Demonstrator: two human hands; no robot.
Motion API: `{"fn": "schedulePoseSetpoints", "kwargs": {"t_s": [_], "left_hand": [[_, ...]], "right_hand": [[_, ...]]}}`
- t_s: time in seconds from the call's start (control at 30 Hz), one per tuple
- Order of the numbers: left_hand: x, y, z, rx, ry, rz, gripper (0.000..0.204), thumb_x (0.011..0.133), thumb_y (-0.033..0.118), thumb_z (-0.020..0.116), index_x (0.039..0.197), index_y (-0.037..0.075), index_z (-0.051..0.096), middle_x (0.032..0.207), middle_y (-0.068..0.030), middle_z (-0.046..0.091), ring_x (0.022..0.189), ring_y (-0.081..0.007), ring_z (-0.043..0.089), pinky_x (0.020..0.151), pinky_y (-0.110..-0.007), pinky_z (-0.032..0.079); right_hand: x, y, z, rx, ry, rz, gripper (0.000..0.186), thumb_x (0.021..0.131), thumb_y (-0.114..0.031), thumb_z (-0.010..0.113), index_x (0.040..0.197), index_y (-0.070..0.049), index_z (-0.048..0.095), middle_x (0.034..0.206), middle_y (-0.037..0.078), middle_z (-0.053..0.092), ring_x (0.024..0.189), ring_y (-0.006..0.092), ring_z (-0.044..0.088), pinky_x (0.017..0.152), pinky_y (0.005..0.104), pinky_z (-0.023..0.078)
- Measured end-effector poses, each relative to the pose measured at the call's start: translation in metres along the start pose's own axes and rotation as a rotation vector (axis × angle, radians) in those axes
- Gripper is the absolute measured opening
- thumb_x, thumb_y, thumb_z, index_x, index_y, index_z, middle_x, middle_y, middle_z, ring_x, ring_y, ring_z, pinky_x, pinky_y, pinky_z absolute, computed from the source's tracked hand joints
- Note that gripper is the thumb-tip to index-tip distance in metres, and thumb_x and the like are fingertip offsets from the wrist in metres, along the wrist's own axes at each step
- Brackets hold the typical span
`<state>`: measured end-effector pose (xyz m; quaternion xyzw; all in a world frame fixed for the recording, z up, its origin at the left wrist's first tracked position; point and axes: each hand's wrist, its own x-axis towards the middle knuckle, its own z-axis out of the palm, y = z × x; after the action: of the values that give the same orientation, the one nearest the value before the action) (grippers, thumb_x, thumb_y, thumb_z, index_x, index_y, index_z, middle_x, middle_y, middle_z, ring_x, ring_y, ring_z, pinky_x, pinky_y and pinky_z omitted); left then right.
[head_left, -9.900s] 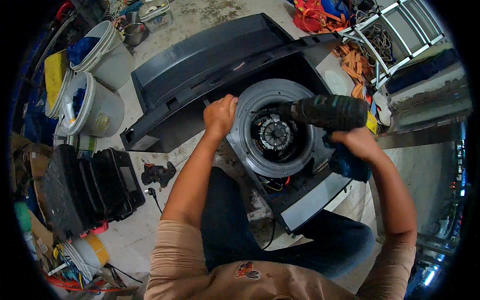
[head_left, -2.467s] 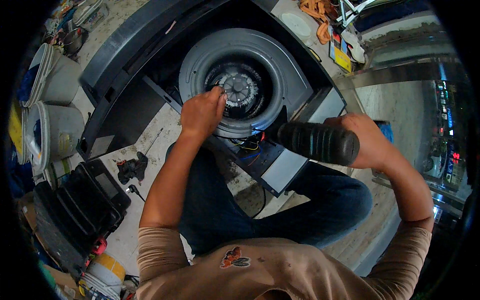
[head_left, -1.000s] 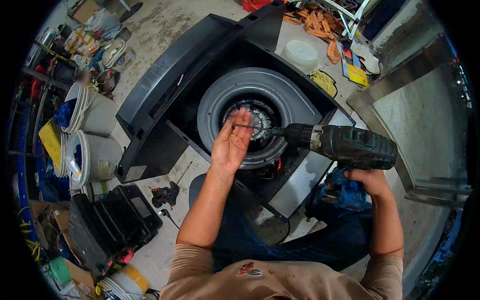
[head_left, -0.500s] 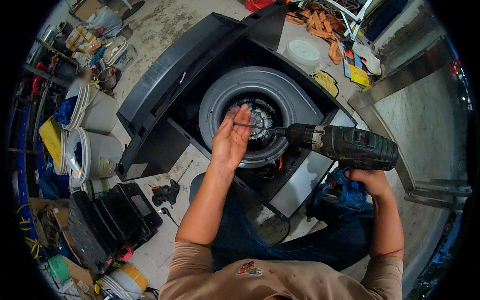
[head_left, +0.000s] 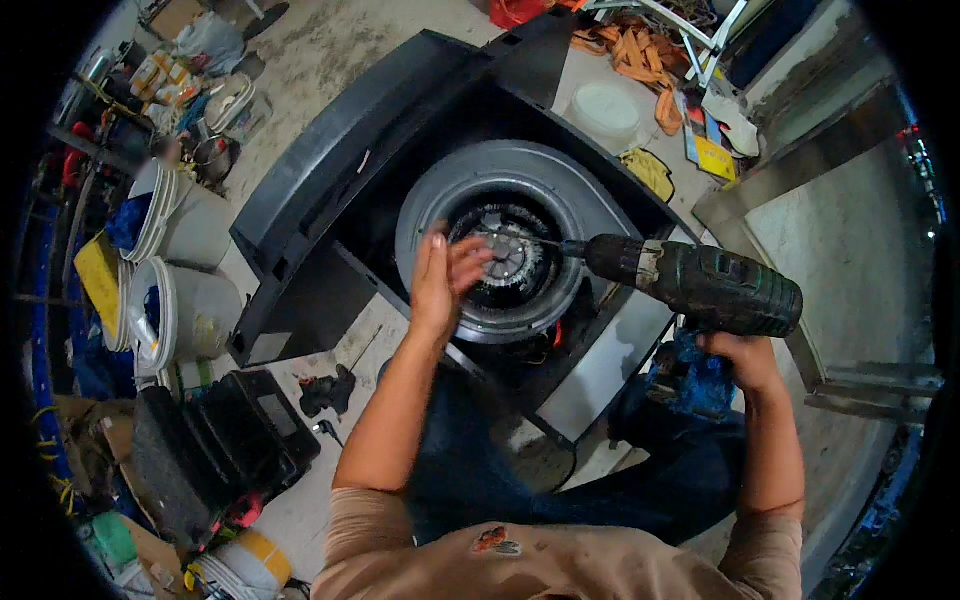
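Right hand gripped cordless drill; left hand, uncurled above blower housing, risked injury if drill bit slipped.

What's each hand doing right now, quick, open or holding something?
Left hand: open over the fan, a little blurred, nothing visible in it.
Right hand: closed, holding the drill by its handle.

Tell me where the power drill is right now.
In the head view, the power drill is right of centre, gripped in the right hand, its bit pointing left over the round grey fan housing.
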<state>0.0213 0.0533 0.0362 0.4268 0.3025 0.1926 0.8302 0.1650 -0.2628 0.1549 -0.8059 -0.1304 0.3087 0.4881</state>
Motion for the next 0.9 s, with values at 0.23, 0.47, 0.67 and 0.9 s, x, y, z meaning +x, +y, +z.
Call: {"fn": "schedulePoseSetpoints", "kwargs": {"t_s": [0.23,0.47,0.67,0.9], "left_hand": [[0.012,0.006,-0.051,1.834,-0.062,0.631,0.048,0.087,0.031,0.050,0.131,0.014,0.043,0.141,-0.0066,0.034,0.133,-0.0259,0.027,0.106,-0.051,0.018],[0.014,0.008,-0.052,1.781,-0.024,0.620,0.046,0.087,0.030,0.050,0.130,0.015,0.045,0.140,-0.0048,0.036,0.132,-0.0255,0.028,0.106,-0.052,0.019],[0.014,0.010,-0.052,1.768,-0.034,0.662,0.042,0.086,0.028,0.052,0.126,0.015,0.050,0.136,-0.0034,0.042,0.130,-0.0260,0.031,0.104,-0.055,0.021],[0.016,0.010,-0.054,1.766,-0.039,0.680,0.041,0.084,0.029,0.055,0.122,0.015,0.053,0.134,-0.0039,0.044,0.127,-0.0275,0.035,0.100,-0.057,0.024]], "right_hand": [[0.033,-0.027,-0.021,-0.200,0.124,0.008,0.034,0.061,-0.008,0.067,0.094,-0.002,0.063,0.087,0.003,0.062,0.079,0.0149,0.055,0.071,0.0298,0.044],[0.103,-0.080,-0.003,-0.515,-0.027,-0.179,0.034,0.062,-0.004,0.064,0.096,-0.002,0.061,0.087,0.007,0.064,0.080,0.0179,0.059,0.073,0.0303,0.047],[0.138,-0.073,-0.003,-0.528,-0.090,-0.294,0.038,0.062,-0.004,0.064,0.099,-0.002,0.059,0.089,0.007,0.065,0.083,0.0175,0.060,0.075,0.0307,0.047],[0.148,-0.070,-0.002,-0.499,-0.078,-0.293,0.039,0.061,-0.003,0.064,0.100,-0.002,0.059,0.090,0.007,0.064,0.082,0.0177,0.059,0.076,0.0306,0.047]]}}
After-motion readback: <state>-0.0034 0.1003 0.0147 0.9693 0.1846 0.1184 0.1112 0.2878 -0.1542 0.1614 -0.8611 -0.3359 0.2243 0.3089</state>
